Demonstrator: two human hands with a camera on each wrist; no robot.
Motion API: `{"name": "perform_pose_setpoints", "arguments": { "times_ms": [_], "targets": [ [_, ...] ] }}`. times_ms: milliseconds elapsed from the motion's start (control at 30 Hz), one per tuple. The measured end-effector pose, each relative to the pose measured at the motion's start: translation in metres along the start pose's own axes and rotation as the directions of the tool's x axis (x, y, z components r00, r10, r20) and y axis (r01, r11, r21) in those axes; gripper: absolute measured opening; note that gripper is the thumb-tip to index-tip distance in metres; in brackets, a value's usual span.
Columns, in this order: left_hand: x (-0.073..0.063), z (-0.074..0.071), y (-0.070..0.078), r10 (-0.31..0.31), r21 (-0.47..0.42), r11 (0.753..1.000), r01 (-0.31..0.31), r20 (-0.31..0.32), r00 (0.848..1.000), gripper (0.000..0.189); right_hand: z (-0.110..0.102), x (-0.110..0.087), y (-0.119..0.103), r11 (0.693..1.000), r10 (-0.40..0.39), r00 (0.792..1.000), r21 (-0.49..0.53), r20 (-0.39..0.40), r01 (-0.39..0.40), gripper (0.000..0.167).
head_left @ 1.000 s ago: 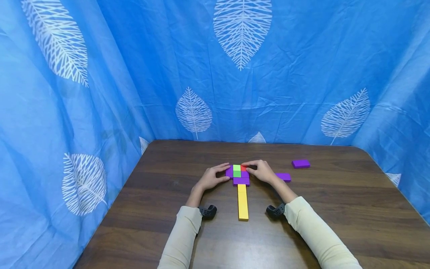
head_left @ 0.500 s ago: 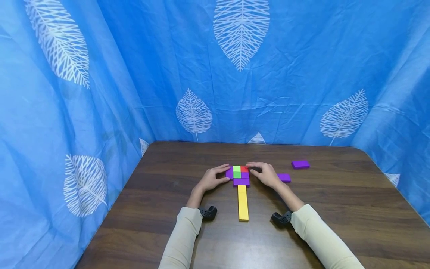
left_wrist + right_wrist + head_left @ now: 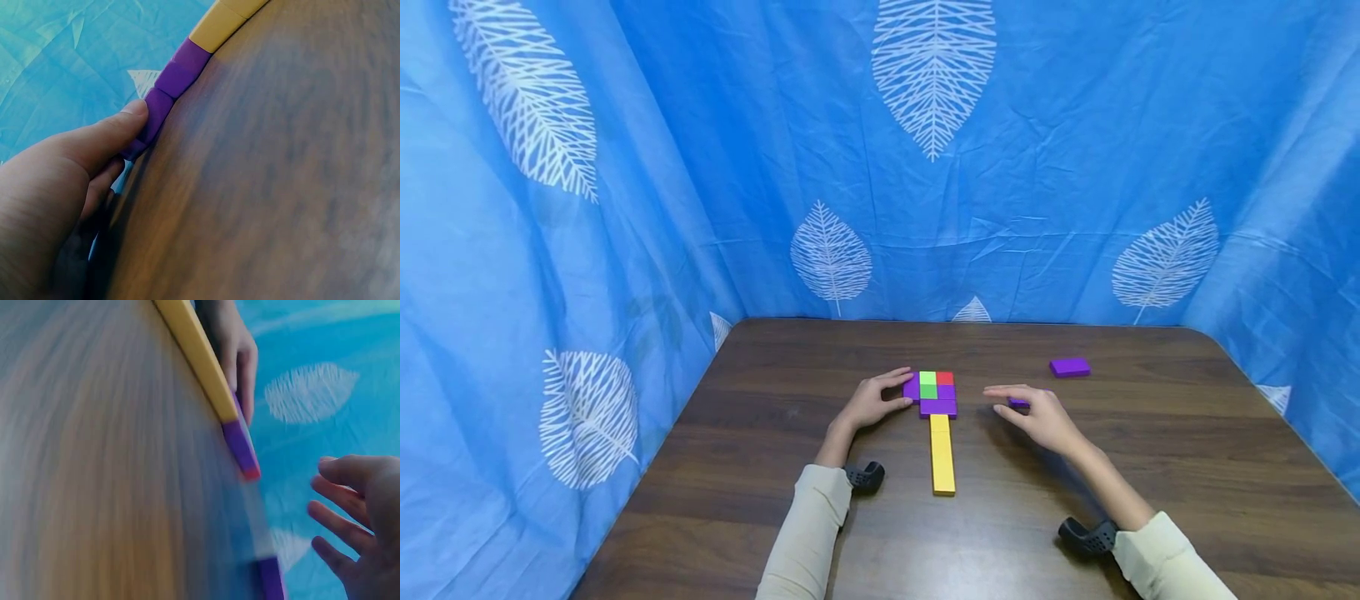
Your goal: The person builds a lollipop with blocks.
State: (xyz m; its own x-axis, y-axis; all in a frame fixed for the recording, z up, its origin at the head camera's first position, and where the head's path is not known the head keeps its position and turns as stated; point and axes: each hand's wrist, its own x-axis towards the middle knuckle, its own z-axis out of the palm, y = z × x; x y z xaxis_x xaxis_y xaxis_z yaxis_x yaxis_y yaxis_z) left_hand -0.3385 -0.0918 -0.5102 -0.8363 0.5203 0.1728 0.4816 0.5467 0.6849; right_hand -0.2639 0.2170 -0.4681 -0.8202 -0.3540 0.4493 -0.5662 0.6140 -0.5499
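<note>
So the left hand (image 3: 869, 402) has its thumb and fingers on opposite edges of the left purple block (image 3: 912, 387), basically a light pinch. The right hand (image 3: 1042, 418) is loosely open with nothing in it, fingers spread in the wrist view, near a spare purple block (image 3: 1018, 403) it partly hides from the head cam.

The held block sits against a light green block (image 3: 928, 377) and a green block (image 3: 928, 391). Right of those are a red block (image 3: 945, 378) and a small purple block (image 3: 946, 391). A front purple block (image 3: 938, 407) runs along the near side, touching a yellow strip (image 3: 942, 458) with a seam across it that points toward the person.

Another purple block (image 3: 1070, 367) lies farther right on the brown bench (image 3: 737, 475). Behind it all hangs a blue curtain (image 3: 1037, 183) with white leaves.
</note>
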Motion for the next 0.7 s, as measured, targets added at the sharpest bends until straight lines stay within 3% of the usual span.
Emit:
{"name": "perform_pose_setpoints", "arguments": {
  "times_ms": [167,267,367,567,700],
  "targets": [
    [0.0,0.0,0.0,-0.004,0.005,1.0,0.004,0.001,1.0,0.051,-0.012,-0.014,0.023,0.995,0.004,0.985,-0.101,-0.175,-0.022,0.044],
    [0.0,0.001,0.0,0.0,0.005,1.0,0.0,-0.001,1.0,0.051,-0.016,-0.023,0.035,0.991,0.057,0.976,-0.11,-0.21,-0.082,0.05],
    [0.0,0.001,0.0,0.009,0.004,1.0,-0.009,-0.006,1.0,0.05,-0.017,-0.028,0.046,0.986,0.113,0.975,-0.099,-0.192,-0.134,0.052],
    [0.0,0.001,0.001,-0.002,-0.002,1.0,0.002,-0.001,1.0,0.05,-0.019,-0.034,0.058,0.964,0.234,0.969,-0.109,-0.083,-0.242,0.052],
    [0.0,0.001,0.001,-0.016,-0.005,1.0,0.016,0.0,1.0,0.051,-0.019,-0.035,0.061,0.959,0.247,0.967,-0.126,-0.052,-0.252,0.047]
  ]
}}
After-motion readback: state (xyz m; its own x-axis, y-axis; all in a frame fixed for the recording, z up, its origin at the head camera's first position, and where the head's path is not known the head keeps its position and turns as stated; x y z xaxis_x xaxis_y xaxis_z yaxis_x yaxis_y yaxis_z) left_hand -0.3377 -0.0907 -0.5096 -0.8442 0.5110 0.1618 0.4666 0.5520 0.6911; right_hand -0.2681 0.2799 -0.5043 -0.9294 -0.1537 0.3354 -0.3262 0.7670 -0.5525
